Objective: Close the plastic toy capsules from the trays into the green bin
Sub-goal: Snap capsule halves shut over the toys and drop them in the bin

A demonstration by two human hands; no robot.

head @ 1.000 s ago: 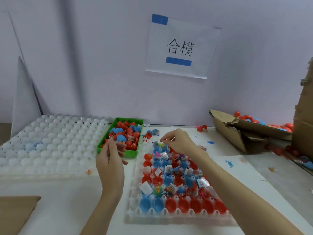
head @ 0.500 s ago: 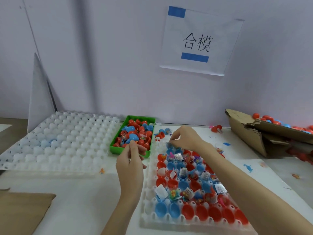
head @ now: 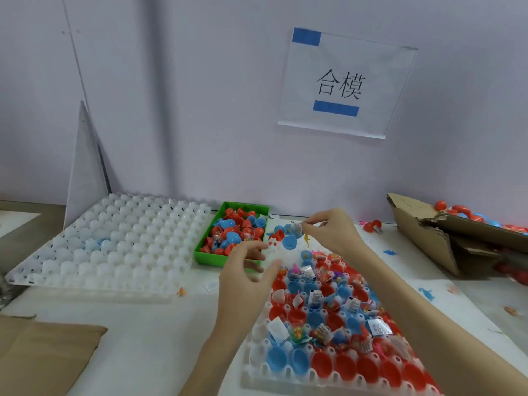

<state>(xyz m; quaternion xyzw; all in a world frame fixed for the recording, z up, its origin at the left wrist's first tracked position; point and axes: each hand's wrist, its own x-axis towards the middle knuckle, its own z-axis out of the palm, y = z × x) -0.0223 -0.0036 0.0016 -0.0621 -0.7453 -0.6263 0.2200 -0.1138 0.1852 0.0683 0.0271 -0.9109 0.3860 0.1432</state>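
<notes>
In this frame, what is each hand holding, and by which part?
The right hand pinches a small printed packet by its top edge, between thumb and fingertips. The left hand holds nothing; its fingers are spread loosely between the green bin and the filled tray.

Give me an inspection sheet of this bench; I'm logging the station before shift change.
Surface: white table, scattered with small toy bits.
Job's things: tray of capsule halves, red and blue, many filled; green bin with capsules; white empty tray.
Clutter: loose blue capsule half beyond the filled tray; torn cardboard box of capsules; brown cardboard.
Hands: left hand open, holding nothing; right hand pinches a small packet.
Cables: nothing seen.
Surroundings: wall sign, taped blue.
</notes>
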